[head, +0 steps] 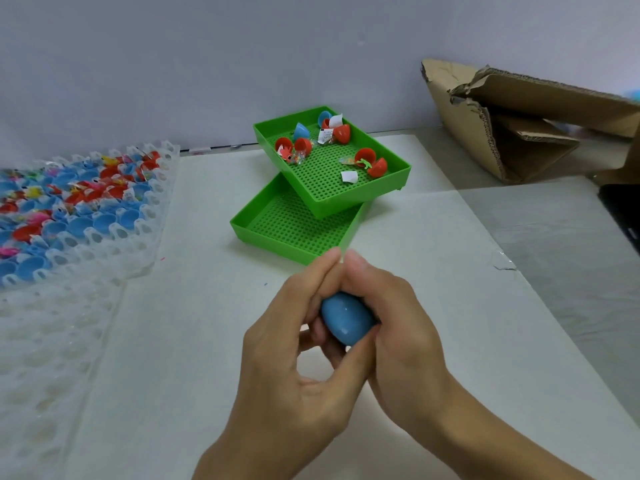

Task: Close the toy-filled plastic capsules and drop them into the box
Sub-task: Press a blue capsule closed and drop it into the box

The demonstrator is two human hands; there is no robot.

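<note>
A blue egg-shaped capsule (346, 318) sits between both my hands, low in the middle of the view. My left hand (294, 358) curls round its left and underside. My right hand (388, 323) grips it from the right, fingers wrapped over its top. The capsule's halves look joined; its far side is hidden by my fingers. A torn cardboard box (478, 133) stands open at the far right. Open red and blue capsule halves with small toys and paper slips lie in the upper green tray (398, 183).
A second green perforated tray (249, 228) lies under the upper one, its floor bare. At the left, a clear plastic holder (104, 237) carries many blue and red capsule halves with toys. Another clear holder (48, 358) lies at the near left. A white sheet covers the table.
</note>
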